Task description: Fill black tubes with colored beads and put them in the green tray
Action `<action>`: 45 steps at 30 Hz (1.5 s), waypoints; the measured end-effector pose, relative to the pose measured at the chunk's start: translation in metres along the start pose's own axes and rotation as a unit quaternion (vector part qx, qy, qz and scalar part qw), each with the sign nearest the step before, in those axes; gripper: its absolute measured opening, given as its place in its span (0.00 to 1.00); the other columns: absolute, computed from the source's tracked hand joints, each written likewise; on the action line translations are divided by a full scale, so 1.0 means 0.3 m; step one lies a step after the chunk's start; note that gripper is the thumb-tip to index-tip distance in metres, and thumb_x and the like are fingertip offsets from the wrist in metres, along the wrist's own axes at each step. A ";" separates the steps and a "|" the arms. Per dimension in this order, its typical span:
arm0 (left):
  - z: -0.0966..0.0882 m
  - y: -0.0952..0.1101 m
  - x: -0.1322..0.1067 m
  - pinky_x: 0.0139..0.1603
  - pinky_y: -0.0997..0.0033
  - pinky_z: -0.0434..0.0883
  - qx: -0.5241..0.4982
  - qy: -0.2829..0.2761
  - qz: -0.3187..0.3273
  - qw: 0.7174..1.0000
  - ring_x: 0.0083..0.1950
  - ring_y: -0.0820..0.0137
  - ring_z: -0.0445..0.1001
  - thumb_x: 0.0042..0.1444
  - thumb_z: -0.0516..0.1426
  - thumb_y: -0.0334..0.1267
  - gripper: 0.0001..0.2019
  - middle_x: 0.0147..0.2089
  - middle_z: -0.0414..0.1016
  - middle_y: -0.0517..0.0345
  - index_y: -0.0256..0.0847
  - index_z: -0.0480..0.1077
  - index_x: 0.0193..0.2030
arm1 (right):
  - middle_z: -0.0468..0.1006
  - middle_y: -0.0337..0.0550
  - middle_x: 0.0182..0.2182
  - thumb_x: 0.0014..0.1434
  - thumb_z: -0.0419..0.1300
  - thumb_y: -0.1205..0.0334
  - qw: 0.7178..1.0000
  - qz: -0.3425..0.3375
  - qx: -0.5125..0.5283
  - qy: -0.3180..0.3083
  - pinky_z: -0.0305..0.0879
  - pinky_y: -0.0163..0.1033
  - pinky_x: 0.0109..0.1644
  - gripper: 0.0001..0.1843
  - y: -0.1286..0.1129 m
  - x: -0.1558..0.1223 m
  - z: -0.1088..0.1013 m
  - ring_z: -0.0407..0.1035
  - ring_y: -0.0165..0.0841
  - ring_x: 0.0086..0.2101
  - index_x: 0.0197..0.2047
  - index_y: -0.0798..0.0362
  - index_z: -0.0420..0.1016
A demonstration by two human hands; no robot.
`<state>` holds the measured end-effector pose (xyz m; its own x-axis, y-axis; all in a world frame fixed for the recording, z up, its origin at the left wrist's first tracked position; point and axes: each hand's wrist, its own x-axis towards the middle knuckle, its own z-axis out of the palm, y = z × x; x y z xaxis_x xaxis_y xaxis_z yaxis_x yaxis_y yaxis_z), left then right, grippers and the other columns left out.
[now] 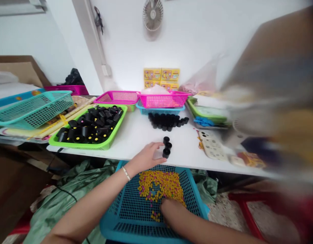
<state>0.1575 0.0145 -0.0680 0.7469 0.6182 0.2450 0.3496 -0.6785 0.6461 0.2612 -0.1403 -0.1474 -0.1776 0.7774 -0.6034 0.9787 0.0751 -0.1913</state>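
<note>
My left hand (149, 155) reaches over the front edge of the white table, thumb and fingers apart. It is beside three small black cylindrical cups (166, 152) standing in a short row; whether a fingertip touches them I cannot tell. Below the table edge, my right hand (170, 207) is down in a blue plastic basket (129, 200), at the small yellow and pink pieces (161, 179). Its fingers are hidden. More black cups (166, 121) stand grouped farther back on the table.
At left, a green basket (51, 140) holds black cylinders, some with yellow or pink centres. Pink baskets (165, 101) and yellow boxes (161, 74) are at the back. A phone (212, 145) lies to the right. A blurred person (280, 84) is at far right.
</note>
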 end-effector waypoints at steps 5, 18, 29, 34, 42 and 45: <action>0.109 -0.019 0.040 0.45 0.59 0.69 -0.061 0.049 -0.045 0.996 0.42 0.63 0.71 0.52 0.60 0.44 0.32 0.48 0.71 0.48 0.40 0.50 0.58 | 0.79 0.58 0.38 0.51 0.55 0.77 0.994 -0.084 -0.065 0.016 0.68 0.43 0.45 0.15 0.023 -0.001 0.016 0.73 0.47 0.42 0.39 0.62 0.80; -0.053 -0.189 -0.047 0.43 0.67 0.68 -0.255 -0.034 -0.020 0.966 0.38 0.73 0.69 0.45 0.66 0.36 0.41 0.41 0.72 0.55 0.45 0.43 0.59 | 0.72 0.44 0.41 0.62 0.55 0.65 0.831 -0.202 0.237 0.461 0.66 0.37 0.45 0.09 0.085 0.004 -0.374 0.68 0.31 0.40 0.39 0.52 0.77; -0.055 -0.204 -0.030 0.35 0.73 0.67 -0.270 -0.049 -0.008 0.962 0.32 0.75 0.67 0.43 0.66 0.34 0.41 0.33 0.71 0.61 0.44 0.47 0.59 | 0.70 0.44 0.39 0.60 0.57 0.63 0.844 -0.176 0.331 0.384 0.72 0.37 0.36 0.08 0.085 0.086 -0.438 0.70 0.30 0.34 0.36 0.52 0.78; -0.059 -0.207 -0.030 0.35 0.73 0.67 -0.269 -0.055 -0.007 0.961 0.32 0.75 0.68 0.42 0.66 0.35 0.43 0.32 0.72 0.61 0.43 0.45 0.60 | 0.70 0.43 0.40 0.58 0.59 0.59 0.824 -0.111 0.440 0.340 0.75 0.38 0.31 0.09 0.079 0.091 -0.437 0.71 0.26 0.26 0.34 0.53 0.79; -0.059 -0.213 -0.033 0.34 0.73 0.69 -0.267 -0.066 -0.019 0.961 0.31 0.73 0.71 0.42 0.66 0.34 0.48 0.30 0.74 0.61 0.43 0.41 0.65 | 0.70 0.43 0.41 0.55 0.62 0.57 0.803 -0.070 0.517 0.288 0.70 0.36 0.26 0.09 0.050 0.086 -0.439 0.68 0.22 0.20 0.34 0.53 0.78; -0.061 -0.210 -0.035 0.34 0.73 0.69 -0.274 -0.067 -0.021 0.959 0.31 0.73 0.72 0.42 0.66 0.33 0.49 0.30 0.74 0.60 0.43 0.41 0.66 | 0.70 0.36 0.28 0.57 0.59 0.53 0.765 -0.055 0.592 0.248 0.56 0.31 0.15 0.19 0.040 0.106 -0.406 0.59 0.21 0.15 0.50 0.49 0.72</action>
<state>0.1172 0.0579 -0.0980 0.8170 0.5595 0.1394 0.0588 -0.3212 0.9452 0.2798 -0.0387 -0.0746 0.0967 0.9705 -0.2211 0.1280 -0.2324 -0.9642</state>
